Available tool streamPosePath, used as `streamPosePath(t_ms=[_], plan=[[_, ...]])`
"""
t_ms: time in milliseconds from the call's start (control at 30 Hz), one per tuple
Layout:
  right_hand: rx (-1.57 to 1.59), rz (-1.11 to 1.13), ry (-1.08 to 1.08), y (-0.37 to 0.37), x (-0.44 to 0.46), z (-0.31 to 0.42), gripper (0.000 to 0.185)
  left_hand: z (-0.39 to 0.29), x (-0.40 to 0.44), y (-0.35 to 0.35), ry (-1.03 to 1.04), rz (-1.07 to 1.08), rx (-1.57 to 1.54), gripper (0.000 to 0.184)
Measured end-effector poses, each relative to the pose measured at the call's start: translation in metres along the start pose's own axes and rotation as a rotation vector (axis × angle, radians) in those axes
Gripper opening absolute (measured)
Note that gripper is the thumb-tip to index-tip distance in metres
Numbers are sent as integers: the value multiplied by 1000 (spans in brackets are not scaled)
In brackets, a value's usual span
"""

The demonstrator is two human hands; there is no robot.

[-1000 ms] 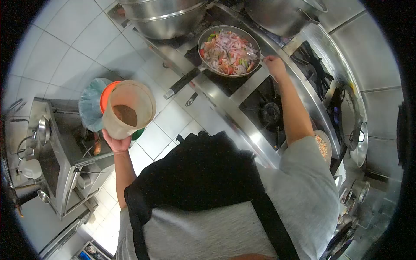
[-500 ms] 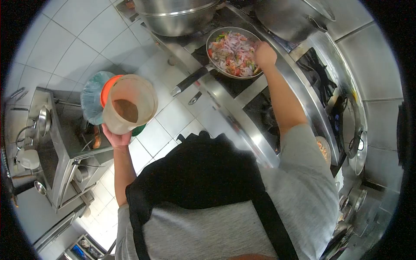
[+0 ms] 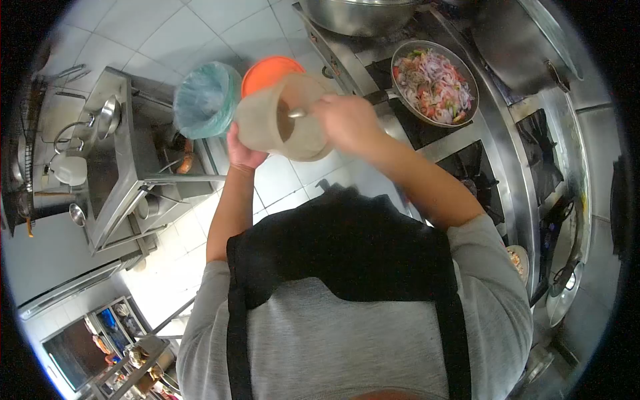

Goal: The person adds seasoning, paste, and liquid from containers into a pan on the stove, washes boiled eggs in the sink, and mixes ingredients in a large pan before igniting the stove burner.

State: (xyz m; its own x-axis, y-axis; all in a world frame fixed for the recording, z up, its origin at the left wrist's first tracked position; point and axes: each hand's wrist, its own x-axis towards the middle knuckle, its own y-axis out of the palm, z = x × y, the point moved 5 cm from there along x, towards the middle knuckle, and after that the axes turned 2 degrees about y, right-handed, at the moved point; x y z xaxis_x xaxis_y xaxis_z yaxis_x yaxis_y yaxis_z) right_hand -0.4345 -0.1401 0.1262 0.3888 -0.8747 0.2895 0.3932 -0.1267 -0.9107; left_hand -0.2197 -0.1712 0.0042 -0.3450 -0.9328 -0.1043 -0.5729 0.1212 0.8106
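While the left hand (image 3: 245, 149) cradles a pale tub (image 3: 260, 128) in its grip, the right hand (image 3: 353, 125) pinches a spoon (image 3: 297, 113) at the tub's mouth!

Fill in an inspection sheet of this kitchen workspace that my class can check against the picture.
Surface: steel stove.
Job's things: tilted tub with brown contents; spoon at its mouth; pan of sliced vegetables on the stove.
Clutter: lined bin and orange item beyond the tub; pot near the pan.
Hands: left hand holds the tub; right hand, blurred, holds the spoon.
Cables: nothing seen.
Surroundings: white tiles; metal bowl at picture left.
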Motion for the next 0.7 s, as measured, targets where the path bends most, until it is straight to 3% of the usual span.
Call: streamPosePath(t_ms=[167, 467, 533, 600, 700], plan=[[-57, 57, 85, 35, 7, -2, 16, 9, 3, 9, 14, -30, 46, 67], [838, 89, 509, 3, -36, -110, 24, 18, 7, 8, 6, -17, -73, 66], [723, -78, 545, -35, -51, -145, 25, 17, 4, 1, 10, -61, -74, 66], [386, -157, 678, -61, -70, -201, 27, 14, 1, -14, 34, -145, -48, 67], [-58, -115, 887, -78, -80, -280, 25, 11, -9, -21, 45, -239, -42, 69]])
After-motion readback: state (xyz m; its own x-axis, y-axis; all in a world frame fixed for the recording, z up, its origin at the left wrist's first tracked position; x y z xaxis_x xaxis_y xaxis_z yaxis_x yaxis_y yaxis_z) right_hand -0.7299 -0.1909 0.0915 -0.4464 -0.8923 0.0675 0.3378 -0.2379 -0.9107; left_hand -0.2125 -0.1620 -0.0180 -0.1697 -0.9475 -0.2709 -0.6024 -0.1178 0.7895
